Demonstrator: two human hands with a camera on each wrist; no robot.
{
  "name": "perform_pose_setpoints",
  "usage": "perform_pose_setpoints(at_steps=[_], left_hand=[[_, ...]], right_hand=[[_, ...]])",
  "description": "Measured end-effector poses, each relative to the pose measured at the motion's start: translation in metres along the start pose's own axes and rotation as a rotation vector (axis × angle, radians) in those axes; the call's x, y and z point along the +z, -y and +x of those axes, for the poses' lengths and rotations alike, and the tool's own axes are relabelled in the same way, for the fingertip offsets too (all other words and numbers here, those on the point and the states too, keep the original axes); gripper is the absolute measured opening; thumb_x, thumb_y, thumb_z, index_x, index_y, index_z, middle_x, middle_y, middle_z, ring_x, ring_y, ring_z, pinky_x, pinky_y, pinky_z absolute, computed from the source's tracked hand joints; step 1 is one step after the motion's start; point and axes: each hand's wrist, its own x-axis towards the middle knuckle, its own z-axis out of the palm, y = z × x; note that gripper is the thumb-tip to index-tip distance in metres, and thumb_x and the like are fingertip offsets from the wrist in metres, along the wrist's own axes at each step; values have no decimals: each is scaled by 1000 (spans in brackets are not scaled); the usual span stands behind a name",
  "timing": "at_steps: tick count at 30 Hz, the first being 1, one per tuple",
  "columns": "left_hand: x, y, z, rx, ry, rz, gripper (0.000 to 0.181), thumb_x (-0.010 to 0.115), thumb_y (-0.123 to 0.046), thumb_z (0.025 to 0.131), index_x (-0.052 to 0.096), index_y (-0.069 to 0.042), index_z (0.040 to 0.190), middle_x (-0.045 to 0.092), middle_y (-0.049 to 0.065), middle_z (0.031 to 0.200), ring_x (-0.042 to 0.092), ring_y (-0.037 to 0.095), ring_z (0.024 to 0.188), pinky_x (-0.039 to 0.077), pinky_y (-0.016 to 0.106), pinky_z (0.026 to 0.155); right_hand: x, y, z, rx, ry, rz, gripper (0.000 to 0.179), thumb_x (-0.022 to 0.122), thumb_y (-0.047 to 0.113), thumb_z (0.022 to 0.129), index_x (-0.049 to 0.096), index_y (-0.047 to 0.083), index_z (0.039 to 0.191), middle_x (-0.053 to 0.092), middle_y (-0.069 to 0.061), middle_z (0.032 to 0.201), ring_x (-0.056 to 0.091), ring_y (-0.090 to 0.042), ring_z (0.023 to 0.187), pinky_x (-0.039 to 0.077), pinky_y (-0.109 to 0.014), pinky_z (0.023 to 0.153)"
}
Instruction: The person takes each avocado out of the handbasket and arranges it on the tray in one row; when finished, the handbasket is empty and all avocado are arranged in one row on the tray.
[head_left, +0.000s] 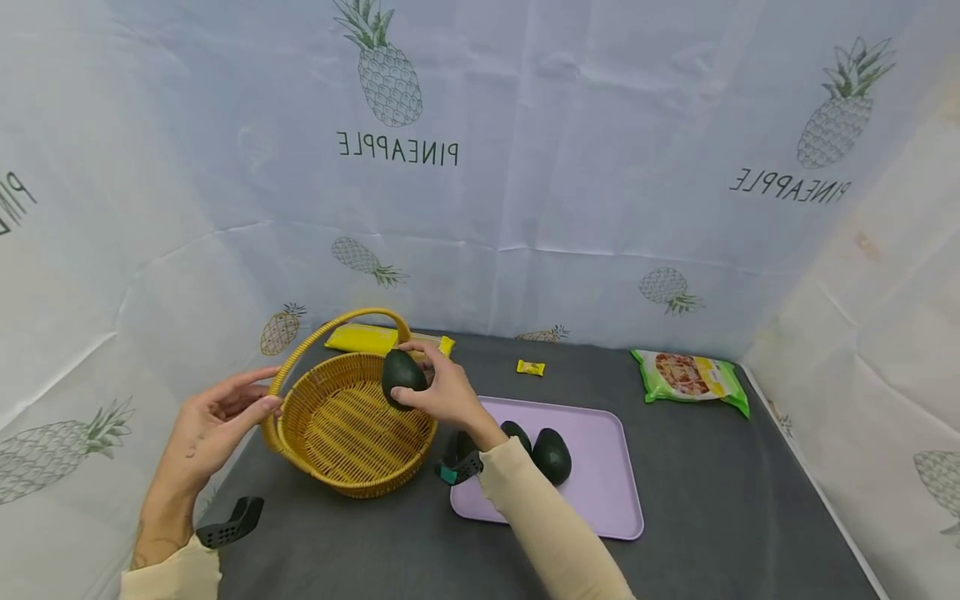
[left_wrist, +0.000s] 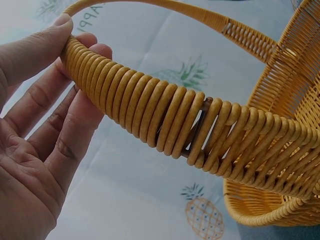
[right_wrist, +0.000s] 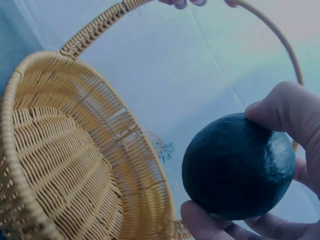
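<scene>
A yellow wicker basket (head_left: 352, 425) with a tall arched handle (left_wrist: 135, 97) stands on the left of the table, with nothing inside it. My left hand (head_left: 217, 425) pinches that handle between thumb and fingers on its left side. Over the basket's right part, my right hand (head_left: 446, 387) holds a dark green avocado (head_left: 402, 379), fingers and thumb around it. In the right wrist view the avocado (right_wrist: 237, 167) appears beside the basket's open mouth. More avocados (head_left: 552, 457) lie on a lilac tray (head_left: 600, 492), partly hidden by my right forearm.
Behind the basket lies a yellow packet (head_left: 363, 337). A small yellow wrapped piece (head_left: 531, 367) sits at the back middle, and a green snack bag (head_left: 690, 379) at the back right. Pineapple-printed cloth (head_left: 570, 208) hangs around the grey table (head_left: 712, 500).
</scene>
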Motion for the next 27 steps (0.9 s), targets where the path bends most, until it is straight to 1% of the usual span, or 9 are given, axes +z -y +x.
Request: perform_pose_setpoints(at_steps=[3,7,8,16,20,24,27], left_hand=[[0,-1,0,-1,2,5,44,67,-1,96,60,-3,139,75,-13,97,72,11,82,56,18,73],[0,-1,-1,-5,1,-1,44,67,0,96,60,-2,139,76,-8,99,73,12,83,56,17,73],[0,-2,-1,-7,2,0,44,67,0,96,60,-2,139,76,-9,99,73,12,83,56,17,73],[-2,1,-1,-2,-1,-23,43,66,2,96,61,-2,138,76,-6,100,72,7,83,56,16,74],[-1,1,-1,-10,1,-7,44,67,0,96,60,-2,139,76,-4,100,72,6,83,56,16,74],[-1,1,-1,-12,3,7,45,67,-1,96,59,-3,140,76,-6,100,71,5,83,56,16,74],[-1,0,-1,-7,1,11,44,68,-2,96,60,-3,140,75,-9,99,71,5,83,56,16,74]], right_hand=[[-8,-3,-4,-4,-15,15,66,78,35,87,49,32,146,65,-10,126,67,-24,103,58,-34,77],[-19,-7,-11,15,-45,19,67,78,35,87,48,34,147,64,-9,121,67,-25,96,58,-34,73],[-22,-9,-12,18,-54,21,66,79,34,88,48,34,147,64,-9,119,67,-26,94,58,-34,73],[-46,-21,-27,51,-126,40,66,79,28,88,48,31,146,63,-12,124,69,-24,92,60,-38,75],[-59,-27,-35,77,-158,73,64,80,27,87,50,36,143,62,-12,126,69,-23,87,59,-39,75],[-72,-31,-45,108,-194,94,63,81,26,87,51,37,142,61,-12,126,69,-25,85,59,-40,74],[-83,-36,-52,126,-225,68,62,80,26,88,51,38,141,62,-12,125,69,-26,86,59,-39,73]])
